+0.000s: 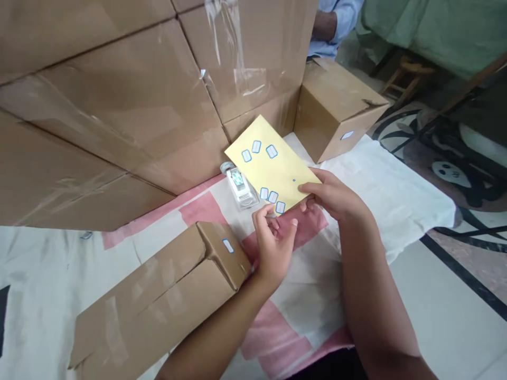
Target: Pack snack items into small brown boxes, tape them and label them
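A yellow sheet bears several small white stickers with blue borders, some near its upper left and others along its lower edge. My right hand grips the sheet's right corner, thumb on top and fingers beneath. Just below the lower edge is my left hand, its fingers bent beside the stickers and its thumb held apart; nothing shows between them. Behind the sheet, partly covered by it, lies a white device in clear packaging. A closed carton with a similar sticker on its end lies beside my left forearm.
Large taped cartons are stacked like a wall at the back left. Another carton with a sticker stands at the back right, near a person's sleeve. White-and-pink cloth covers the surface below. A wooden stool stands farther off.
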`<act>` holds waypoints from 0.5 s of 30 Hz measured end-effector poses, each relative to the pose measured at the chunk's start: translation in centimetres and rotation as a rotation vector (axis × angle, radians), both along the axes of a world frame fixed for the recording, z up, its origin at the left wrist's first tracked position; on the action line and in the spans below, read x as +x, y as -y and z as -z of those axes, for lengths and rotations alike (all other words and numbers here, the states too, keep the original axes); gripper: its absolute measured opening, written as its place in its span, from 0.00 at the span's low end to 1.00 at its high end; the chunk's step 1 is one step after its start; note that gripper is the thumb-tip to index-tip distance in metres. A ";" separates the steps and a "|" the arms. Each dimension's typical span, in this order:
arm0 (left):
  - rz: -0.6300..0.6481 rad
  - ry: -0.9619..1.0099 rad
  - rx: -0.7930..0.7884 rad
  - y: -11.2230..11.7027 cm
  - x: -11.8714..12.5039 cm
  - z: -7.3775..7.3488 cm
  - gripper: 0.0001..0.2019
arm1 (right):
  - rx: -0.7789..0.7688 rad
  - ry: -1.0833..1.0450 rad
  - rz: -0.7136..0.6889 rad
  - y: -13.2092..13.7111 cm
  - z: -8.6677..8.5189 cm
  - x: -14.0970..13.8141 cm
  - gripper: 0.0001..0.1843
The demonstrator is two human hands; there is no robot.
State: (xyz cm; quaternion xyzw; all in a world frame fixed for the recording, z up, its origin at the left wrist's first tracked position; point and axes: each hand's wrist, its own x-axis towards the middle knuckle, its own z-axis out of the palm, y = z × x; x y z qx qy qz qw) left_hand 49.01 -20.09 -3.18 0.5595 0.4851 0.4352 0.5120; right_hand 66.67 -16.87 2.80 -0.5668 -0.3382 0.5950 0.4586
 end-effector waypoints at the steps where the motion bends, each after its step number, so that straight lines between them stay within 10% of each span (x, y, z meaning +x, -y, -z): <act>1: 0.006 -0.001 0.003 0.0 0.0 -0.1 0.20 | -0.006 0.002 -0.061 0.0 -0.2 -0.5 0.15; 5: 0.010 0.037 0.018 -0.1 0.1 -0.2 0.18 | -0.016 0.136 -0.275 0.1 0.0 -2.2 0.07; 15: -0.077 0.112 -0.048 -0.1 0.1 0.0 0.22 | -0.011 0.197 -0.274 0.7 0.3 -1.5 0.14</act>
